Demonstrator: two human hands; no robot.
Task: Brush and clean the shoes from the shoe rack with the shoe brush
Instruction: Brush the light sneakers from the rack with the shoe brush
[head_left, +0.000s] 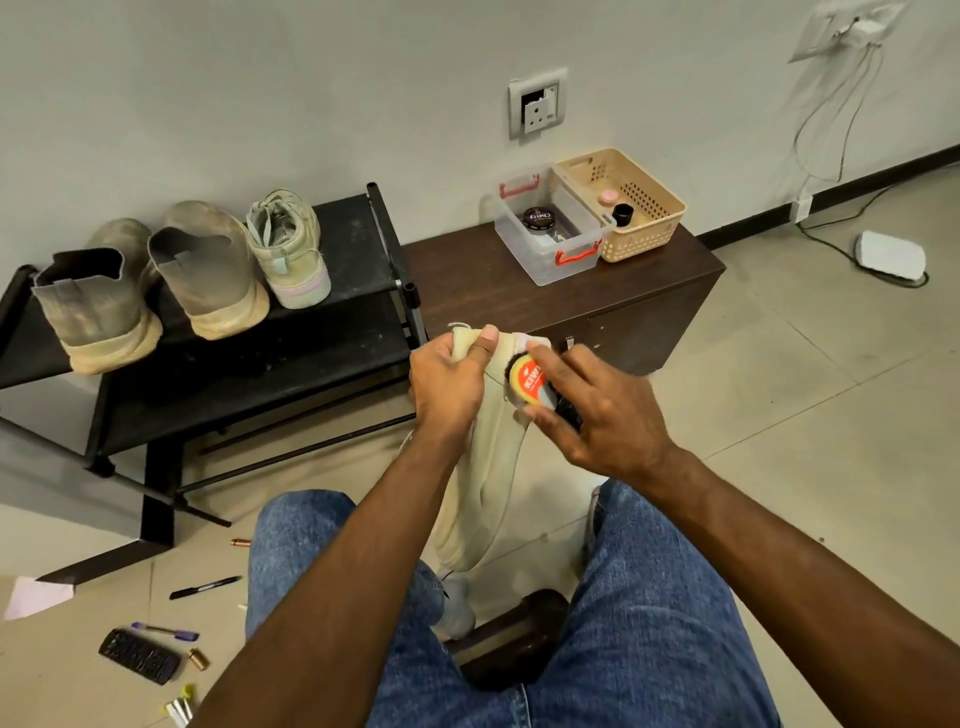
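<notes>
Denim-clad knees (649, 623) lowest in view, above them left hand (452, 384) gripping pale shoe (483, 467) at its heel, right hand (597, 410) with fingers (550, 358) curled round shoe brush (530, 384) pressed against it, beside shoe rack (218, 374) bearing three more shoes.

held shoe (488, 467): pale cream
shoe brush (532, 385): yellow-orange back, red label, dark bristles
shoe rack (249, 374): black
slip-on pair (156, 280): dusty grey-brown, beige soles
laced shoe (288, 249): pale green-cream, pinkish sole
cabinet (493, 291): dark brown
box (545, 228): clear, red latches
basket (631, 205): beige, perforated
jeans (649, 623): blue denim
</notes>
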